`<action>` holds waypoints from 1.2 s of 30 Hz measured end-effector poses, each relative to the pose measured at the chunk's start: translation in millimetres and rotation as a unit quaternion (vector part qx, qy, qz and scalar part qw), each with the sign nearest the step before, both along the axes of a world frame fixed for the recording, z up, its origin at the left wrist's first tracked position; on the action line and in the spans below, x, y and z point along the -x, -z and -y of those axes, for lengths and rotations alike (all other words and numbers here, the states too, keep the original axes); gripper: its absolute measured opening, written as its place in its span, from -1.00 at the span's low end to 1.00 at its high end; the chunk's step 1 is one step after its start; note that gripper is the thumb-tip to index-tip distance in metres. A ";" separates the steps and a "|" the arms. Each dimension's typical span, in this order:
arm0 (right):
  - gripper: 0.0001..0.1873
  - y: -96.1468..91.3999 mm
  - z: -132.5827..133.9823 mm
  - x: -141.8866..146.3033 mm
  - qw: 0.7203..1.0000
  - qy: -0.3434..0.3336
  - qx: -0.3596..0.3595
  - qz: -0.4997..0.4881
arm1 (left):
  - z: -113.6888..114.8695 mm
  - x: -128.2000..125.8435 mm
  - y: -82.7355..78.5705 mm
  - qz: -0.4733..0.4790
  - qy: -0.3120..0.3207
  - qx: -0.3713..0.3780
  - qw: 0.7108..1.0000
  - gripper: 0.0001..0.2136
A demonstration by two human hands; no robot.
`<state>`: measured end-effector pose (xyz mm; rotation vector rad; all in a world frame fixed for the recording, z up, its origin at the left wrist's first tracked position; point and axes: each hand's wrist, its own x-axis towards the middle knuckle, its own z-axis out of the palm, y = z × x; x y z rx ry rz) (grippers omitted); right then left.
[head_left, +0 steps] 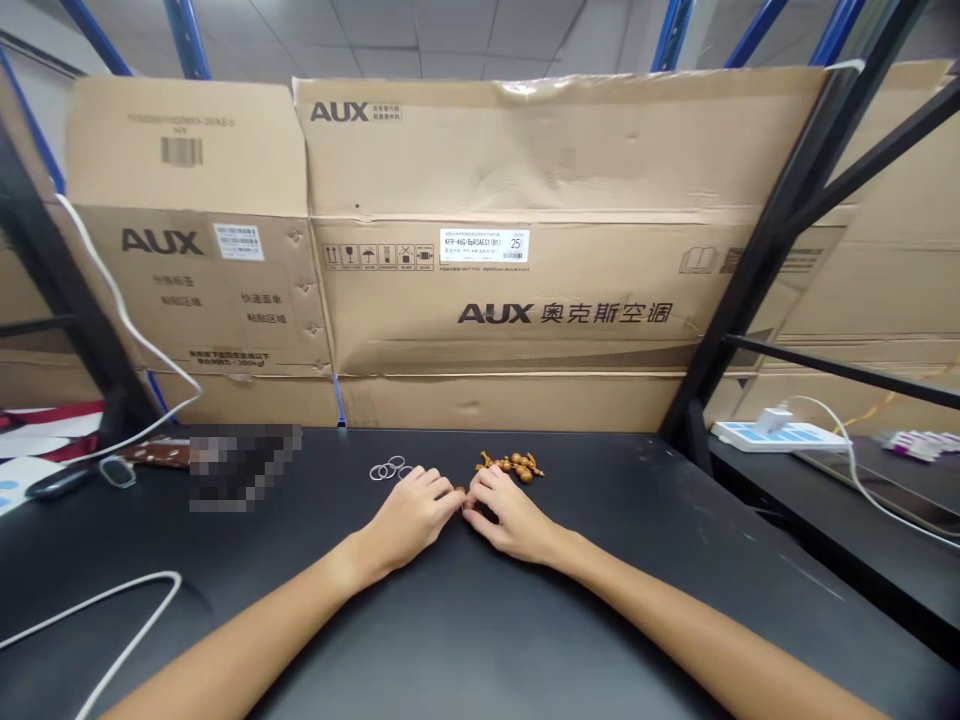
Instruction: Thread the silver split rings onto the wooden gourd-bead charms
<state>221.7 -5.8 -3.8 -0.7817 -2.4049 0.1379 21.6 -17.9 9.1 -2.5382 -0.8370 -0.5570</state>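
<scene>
Both my hands rest on a black table (480,600), fingertips meeting at its middle. My left hand (412,515) has its fingers curled and pinched towards the right hand. My right hand (506,515) is curled the same way, pinching at a small brown piece (460,490) between the two; it is too small to name. Just behind my right hand lies a small pile of brown wooden gourd-shaped beads (512,465). Behind my left hand lie several thin metal rings (388,469).
Large AUX cardboard boxes (517,260) wall off the table's back edge. Black and blue rack posts (780,240) stand at both sides. A white cable (112,600) crosses the near left. A white power strip (776,433) lies on the right bench. A dark strap and small items (90,470) lie at far left.
</scene>
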 end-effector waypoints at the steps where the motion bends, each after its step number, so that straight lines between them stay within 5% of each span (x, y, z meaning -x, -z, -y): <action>1: -0.90 0.4 -0.1 -0.1 1.000 -0.001 0.001 -0.002 | -0.3 0.6 0.0 -0.010 -0.001 -0.012 1.000 -0.83; 9: -0.88 0.1 1.1 -1.2 1.000 -0.020 0.017 -0.012 | -3.1 2.8 3.3 -0.022 -0.021 -0.057 0.998 -0.79; 17: -0.93 -0.7 1.8 -1.2 0.999 -0.025 0.019 -0.006 | -5.0 0.9 9.7 0.076 -0.084 0.036 0.993 -0.79; 20: -0.92 0.2 1.1 -1.0 1.000 -0.024 0.015 0.003 | -3.4 0.5 7.3 0.061 -0.057 0.036 0.996 -0.89; 27: -0.90 -0.9 1.8 -0.4 1.000 -0.026 0.012 0.007 | -2.5 1.8 5.3 0.006 -0.006 -0.031 0.999 -0.77; 36: -0.91 0.8 0.9 -1.6 0.999 -0.023 0.025 -0.011 | -7.0 0.7 12.4 0.147 -0.077 0.106 0.980 -0.85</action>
